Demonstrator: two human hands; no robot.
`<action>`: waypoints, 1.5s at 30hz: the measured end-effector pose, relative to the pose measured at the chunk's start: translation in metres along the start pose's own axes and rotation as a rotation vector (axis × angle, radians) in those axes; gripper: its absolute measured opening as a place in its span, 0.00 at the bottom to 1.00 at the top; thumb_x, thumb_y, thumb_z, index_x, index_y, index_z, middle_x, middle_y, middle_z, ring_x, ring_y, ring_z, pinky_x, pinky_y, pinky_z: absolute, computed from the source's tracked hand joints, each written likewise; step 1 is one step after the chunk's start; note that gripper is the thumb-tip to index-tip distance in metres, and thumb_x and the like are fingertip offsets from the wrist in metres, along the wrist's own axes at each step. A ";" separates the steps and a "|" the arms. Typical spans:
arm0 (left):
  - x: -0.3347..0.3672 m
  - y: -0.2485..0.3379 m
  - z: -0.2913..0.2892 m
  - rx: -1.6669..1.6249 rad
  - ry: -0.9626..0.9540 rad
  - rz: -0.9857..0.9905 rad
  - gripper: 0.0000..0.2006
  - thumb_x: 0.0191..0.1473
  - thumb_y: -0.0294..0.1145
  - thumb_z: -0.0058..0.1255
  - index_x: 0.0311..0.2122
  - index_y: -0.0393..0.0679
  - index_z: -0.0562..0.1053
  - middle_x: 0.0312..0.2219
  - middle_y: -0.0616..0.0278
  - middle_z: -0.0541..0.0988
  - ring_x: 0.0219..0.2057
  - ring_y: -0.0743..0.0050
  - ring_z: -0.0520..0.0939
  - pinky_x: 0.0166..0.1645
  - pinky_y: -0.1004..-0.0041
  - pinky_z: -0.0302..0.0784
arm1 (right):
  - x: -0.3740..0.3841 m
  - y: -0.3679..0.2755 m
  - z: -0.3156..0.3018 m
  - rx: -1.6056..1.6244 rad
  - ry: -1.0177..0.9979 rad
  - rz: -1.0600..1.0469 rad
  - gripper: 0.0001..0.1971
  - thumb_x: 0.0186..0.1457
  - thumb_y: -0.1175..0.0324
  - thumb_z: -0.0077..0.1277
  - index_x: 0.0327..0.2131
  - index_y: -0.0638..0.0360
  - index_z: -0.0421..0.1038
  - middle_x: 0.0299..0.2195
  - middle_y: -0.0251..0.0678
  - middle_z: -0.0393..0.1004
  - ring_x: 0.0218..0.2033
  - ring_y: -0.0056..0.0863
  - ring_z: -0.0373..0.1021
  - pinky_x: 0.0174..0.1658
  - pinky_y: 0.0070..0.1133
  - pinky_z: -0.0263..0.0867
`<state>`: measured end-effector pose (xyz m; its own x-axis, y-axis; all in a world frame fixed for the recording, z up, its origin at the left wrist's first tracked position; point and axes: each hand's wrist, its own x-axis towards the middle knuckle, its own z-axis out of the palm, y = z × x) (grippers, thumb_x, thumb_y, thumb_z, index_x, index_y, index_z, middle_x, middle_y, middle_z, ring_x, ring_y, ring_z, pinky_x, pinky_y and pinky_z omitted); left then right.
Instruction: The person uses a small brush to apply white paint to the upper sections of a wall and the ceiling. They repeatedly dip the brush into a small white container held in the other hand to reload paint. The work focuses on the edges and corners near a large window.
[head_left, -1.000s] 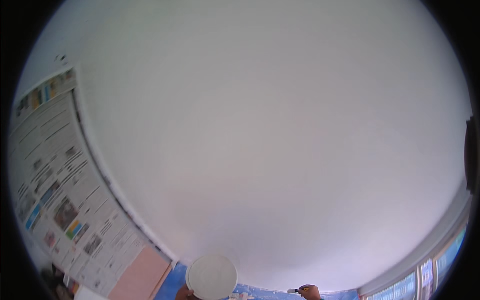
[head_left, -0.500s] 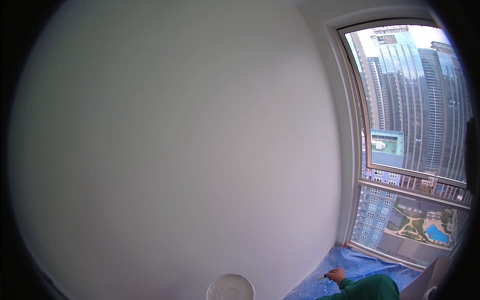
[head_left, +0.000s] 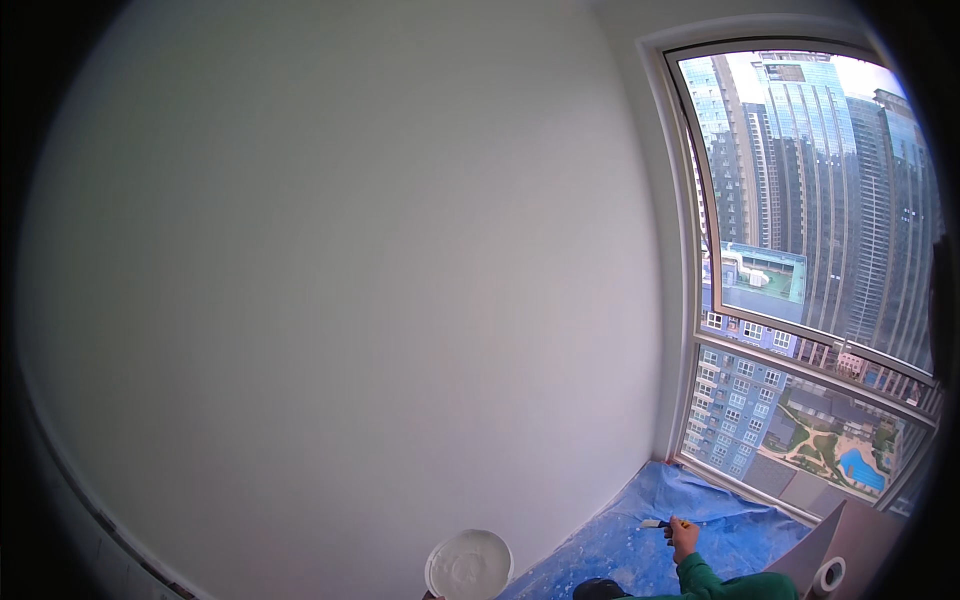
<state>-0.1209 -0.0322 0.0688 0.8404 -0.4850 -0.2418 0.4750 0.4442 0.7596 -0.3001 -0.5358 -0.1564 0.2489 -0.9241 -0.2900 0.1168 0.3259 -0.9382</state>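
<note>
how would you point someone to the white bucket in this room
Start at the big window on the right and drop to the blue floor sheet below it. Left of the sheet, against the white wall, sits the round bucket, the only white, paint-filled circle there.

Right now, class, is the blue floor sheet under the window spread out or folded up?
Spread out: the blue sheet lies flat and wrinkled across the floor from the white wall toward the window.
</note>
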 end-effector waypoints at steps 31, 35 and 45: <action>0.061 -0.181 -0.086 0.179 0.285 -0.295 0.36 0.52 0.27 0.47 0.67 0.35 0.55 0.64 0.47 0.64 0.65 0.50 0.66 0.67 0.52 0.64 | -0.056 0.409 -0.049 -1.638 -1.284 -0.111 0.11 0.57 0.63 0.50 0.39 0.55 0.78 0.37 0.41 0.82 0.40 0.42 0.79 0.42 0.41 0.73; 0.057 -0.188 -0.135 0.254 0.329 -0.324 0.36 0.51 0.30 0.46 0.67 0.37 0.57 0.65 0.48 0.62 0.66 0.49 0.63 0.70 0.49 0.59 | -0.066 0.498 -0.025 -1.807 -1.190 0.072 0.16 0.62 0.64 0.42 0.51 0.51 0.72 0.42 0.38 0.81 0.43 0.39 0.79 0.44 0.41 0.69; 0.068 -0.196 -0.183 0.409 0.466 -0.443 0.37 0.47 0.34 0.51 0.65 0.36 0.61 0.63 0.46 0.65 0.64 0.46 0.66 0.68 0.49 0.61 | -0.030 0.619 -0.017 -1.863 -1.056 0.438 0.27 0.64 0.66 0.38 0.67 0.45 0.57 0.42 0.37 0.81 0.43 0.38 0.79 0.45 0.39 0.68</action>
<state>-0.1092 -0.0139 -0.2070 0.6599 -0.1444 -0.7374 0.7356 -0.0761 0.6732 -0.2517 -0.3094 -0.7316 0.3566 -0.2358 -0.9040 -0.7198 -0.6862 -0.1050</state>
